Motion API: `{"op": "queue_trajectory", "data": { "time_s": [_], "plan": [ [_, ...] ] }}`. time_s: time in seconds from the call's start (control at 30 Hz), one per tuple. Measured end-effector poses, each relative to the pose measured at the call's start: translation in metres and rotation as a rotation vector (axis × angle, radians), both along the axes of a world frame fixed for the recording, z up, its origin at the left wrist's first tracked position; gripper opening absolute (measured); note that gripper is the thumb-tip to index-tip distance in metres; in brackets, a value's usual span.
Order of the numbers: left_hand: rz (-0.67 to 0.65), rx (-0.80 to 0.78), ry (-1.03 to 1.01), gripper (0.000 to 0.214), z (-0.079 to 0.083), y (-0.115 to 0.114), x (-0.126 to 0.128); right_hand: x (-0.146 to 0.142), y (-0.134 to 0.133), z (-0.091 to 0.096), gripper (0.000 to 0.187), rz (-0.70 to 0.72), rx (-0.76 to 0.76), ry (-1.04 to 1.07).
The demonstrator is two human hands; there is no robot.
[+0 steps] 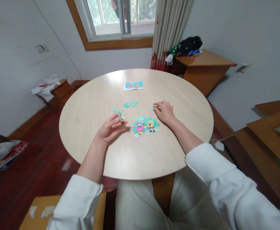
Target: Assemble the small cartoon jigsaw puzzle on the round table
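Observation:
A partly joined cartoon jigsaw (145, 126) lies on the round light-wood table (106, 153) in front of me. My left hand (111, 129) rests just left of it, fingers pinched round a small puzzle piece (120, 119). My right hand (164, 111) lies palm down at the jigsaw's upper right, fingertips closed on a small teal piece (152, 108) against the tabletop. Several loose teal pieces (127, 105) are scattered just beyond the jigsaw, between my hands. A small printed picture (133, 85) of the same cartoon lies farther back on the table.
A wooden side table (203, 68) with dark cloth on it stands at the back right beside a curtain (168, 32). A low cabinet (62, 91) with papers sits at the left wall. A cardboard box (41, 210) is by my left knee.

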State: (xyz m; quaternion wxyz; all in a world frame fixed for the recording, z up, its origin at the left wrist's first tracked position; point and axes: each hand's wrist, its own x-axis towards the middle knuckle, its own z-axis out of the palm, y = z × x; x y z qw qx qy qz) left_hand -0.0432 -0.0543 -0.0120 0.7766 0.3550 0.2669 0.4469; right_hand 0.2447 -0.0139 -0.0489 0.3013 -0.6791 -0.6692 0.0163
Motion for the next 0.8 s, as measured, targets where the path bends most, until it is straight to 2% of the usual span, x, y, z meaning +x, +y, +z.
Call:
{"op": "queue_trajectory", "data": {
  "time_s": [0.23,0.3,0.4,0.5,0.6,0.8],
  "plan": [
    [0.027,-0.035,-0.023,0.025,0.003,-0.002,0.003,-0.002,-0.002,0.005,0.025,-0.035,-0.058,0.003],
    [0.114,-0.061,-0.069,0.020,0.006,-0.001,0.003,-0.002,-0.002,0.006,0.027,-0.046,-0.067,0.019],
    [0.360,-0.137,-0.177,0.010,0.011,0.005,0.001,-0.001,-0.001,0.006,0.033,-0.052,-0.063,0.044],
    [0.580,-0.231,-0.250,0.017,0.010,0.013,-0.001,0.000,-0.001,0.005,0.037,-0.030,-0.029,0.072],
    [0.671,-0.243,-0.247,0.017,0.006,0.019,-0.004,0.000,-0.001,0.004,0.039,-0.006,0.023,0.095],
    [0.745,-0.230,-0.260,0.016,0.005,0.020,-0.008,-0.001,-0.002,0.004,0.041,0.009,0.044,0.113]
  ]
}}
